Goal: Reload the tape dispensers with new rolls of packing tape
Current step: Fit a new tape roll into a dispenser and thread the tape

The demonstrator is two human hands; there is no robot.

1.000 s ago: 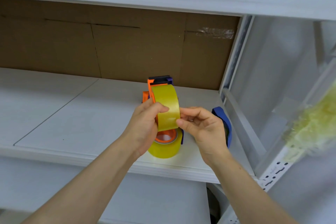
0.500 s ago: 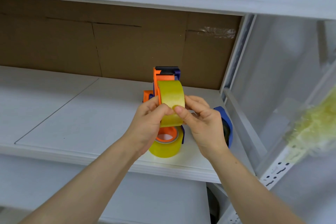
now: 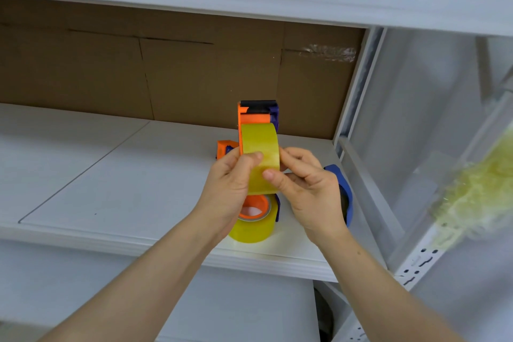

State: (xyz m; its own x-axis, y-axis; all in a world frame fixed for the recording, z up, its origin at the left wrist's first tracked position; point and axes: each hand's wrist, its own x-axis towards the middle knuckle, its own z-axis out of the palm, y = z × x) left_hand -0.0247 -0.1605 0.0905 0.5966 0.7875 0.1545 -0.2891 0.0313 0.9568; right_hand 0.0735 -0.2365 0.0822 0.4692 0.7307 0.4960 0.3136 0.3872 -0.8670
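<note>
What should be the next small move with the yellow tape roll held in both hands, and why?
Probably pick the free end loose with the right hand and draw it up to the head of the dispenser. Both thumbs press on the face of the yellow tape roll, the left hand steadies it, and no strip shows over the head yet.

The left hand (image 3: 230,183) and right hand (image 3: 308,186) hold the orange dispenser (image 3: 256,116), which fills the middle. At 9 o'clock the white shelf (image 3: 111,175) gives wide room. At 12 o'clock a cardboard wall (image 3: 194,78) blocks the way. At 3 o'clock a blue dispenser (image 3: 347,191) and a grey post (image 3: 358,86) crowd in. At 6 o'clock lies a tape roll (image 3: 251,230).
</note>
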